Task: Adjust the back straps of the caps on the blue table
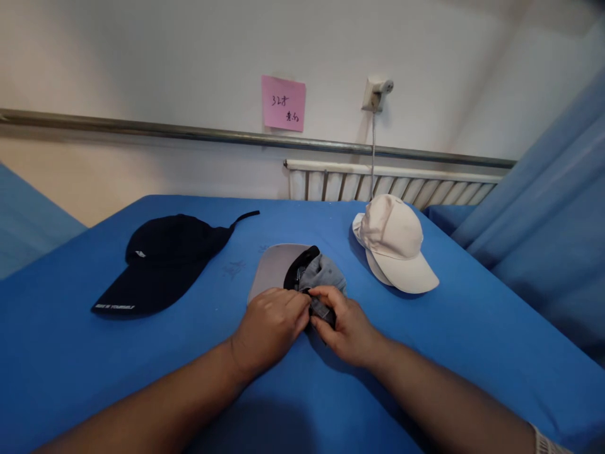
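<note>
A grey baseball cap [271,268] lies in front of me, its brim pointing left and its dark inner band showing. My left hand [274,325] is closed on the near edge of this cap, and its fingertips are partly hidden. Beside it, my right hand [347,325] pinches a dark strap part of the same cap between thumb and fingers. Both hands almost touch over the strap. To the left rests a black baseball cap [174,258] with its strap end sticking out. On the right sit cream caps [392,233], apparently stacked one on another.
A blue sheet [227,391] covers the surface under the caps. Behind it are a metal rail [189,130], a white radiator [340,183], a pink note [283,103] and a wall socket [375,94] with a cord. A blue curtain [553,221] hangs at the right.
</note>
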The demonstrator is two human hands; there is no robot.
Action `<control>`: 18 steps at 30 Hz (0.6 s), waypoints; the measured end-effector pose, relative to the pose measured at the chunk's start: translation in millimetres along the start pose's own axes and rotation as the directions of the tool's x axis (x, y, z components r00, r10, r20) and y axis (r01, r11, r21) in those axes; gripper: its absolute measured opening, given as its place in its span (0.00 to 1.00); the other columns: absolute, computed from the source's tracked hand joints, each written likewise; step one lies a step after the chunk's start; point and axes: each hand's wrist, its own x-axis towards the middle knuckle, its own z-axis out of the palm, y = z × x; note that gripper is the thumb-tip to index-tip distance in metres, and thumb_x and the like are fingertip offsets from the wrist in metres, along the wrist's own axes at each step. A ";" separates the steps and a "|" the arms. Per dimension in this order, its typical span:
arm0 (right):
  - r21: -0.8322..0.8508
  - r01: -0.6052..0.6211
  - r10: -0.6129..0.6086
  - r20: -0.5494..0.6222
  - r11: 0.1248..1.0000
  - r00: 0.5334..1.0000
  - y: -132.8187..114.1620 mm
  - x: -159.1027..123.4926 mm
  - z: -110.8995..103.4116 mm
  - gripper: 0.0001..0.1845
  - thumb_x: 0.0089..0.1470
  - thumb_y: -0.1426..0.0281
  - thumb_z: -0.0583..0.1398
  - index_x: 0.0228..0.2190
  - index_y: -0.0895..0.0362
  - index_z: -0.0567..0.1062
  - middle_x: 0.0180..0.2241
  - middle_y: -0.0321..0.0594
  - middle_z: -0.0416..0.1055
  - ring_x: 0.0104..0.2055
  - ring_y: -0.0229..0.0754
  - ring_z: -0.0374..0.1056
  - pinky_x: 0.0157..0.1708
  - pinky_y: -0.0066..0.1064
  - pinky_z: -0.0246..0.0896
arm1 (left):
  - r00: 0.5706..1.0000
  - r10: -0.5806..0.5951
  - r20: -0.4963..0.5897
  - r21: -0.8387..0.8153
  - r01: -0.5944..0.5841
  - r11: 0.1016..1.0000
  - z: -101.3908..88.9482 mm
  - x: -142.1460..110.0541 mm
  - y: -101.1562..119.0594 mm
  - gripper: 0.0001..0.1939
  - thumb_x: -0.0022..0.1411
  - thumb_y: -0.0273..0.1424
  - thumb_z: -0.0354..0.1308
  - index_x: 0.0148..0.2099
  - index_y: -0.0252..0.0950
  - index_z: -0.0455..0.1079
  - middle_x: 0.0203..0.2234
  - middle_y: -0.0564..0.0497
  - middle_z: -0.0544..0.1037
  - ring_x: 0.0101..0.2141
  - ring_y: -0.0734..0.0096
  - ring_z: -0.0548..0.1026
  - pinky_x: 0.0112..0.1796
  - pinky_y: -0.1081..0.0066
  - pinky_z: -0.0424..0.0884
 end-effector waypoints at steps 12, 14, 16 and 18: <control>-0.001 -0.011 0.011 -0.033 1.000 0.999 4.5 1.8 -1.3 0.27 0.56 0.77 0.58 0.56 0.55 0.61 0.32 0.34 0.74 0.33 0.40 0.71 0.36 0.32 0.65 | 0.963 -0.240 0.119 -0.406 0.268 0.873 3.7 6.4 -5.1 0.11 0.64 0.27 0.55 0.48 0.38 0.72 0.38 0.49 0.80 0.36 0.66 0.79 0.38 0.65 0.76; 0.018 -0.027 0.028 -0.040 0.999 0.999 6.9 1.8 -0.5 0.30 0.57 0.77 0.58 0.60 0.55 0.58 0.31 0.34 0.73 0.32 0.39 0.70 0.35 0.32 0.65 | 0.998 -0.024 0.051 -0.211 0.035 0.977 0.1 4.3 -3.9 0.12 0.68 0.28 0.53 0.52 0.39 0.72 0.44 0.47 0.79 0.42 0.64 0.78 0.42 0.62 0.75; 0.024 -0.037 0.038 -0.031 0.999 0.999 8.4 1.6 -0.2 0.33 0.57 0.76 0.58 0.62 0.54 0.56 0.31 0.33 0.73 0.31 0.39 0.70 0.35 0.33 0.65 | 0.996 0.085 0.041 -0.094 -0.080 0.992 -1.0 2.6 -4.7 0.11 0.70 0.29 0.51 0.50 0.38 0.72 0.41 0.47 0.79 0.40 0.63 0.78 0.41 0.63 0.75; 0.018 -0.044 0.045 -0.024 0.999 0.999 8.7 1.3 -0.7 0.33 0.57 0.75 0.58 0.62 0.54 0.56 0.32 0.34 0.73 0.31 0.39 0.69 0.35 0.33 0.65 | 0.992 0.124 0.031 -0.058 -0.122 0.991 -0.1 1.3 -7.1 0.10 0.71 0.29 0.50 0.48 0.37 0.72 0.37 0.47 0.79 0.37 0.65 0.78 0.40 0.64 0.76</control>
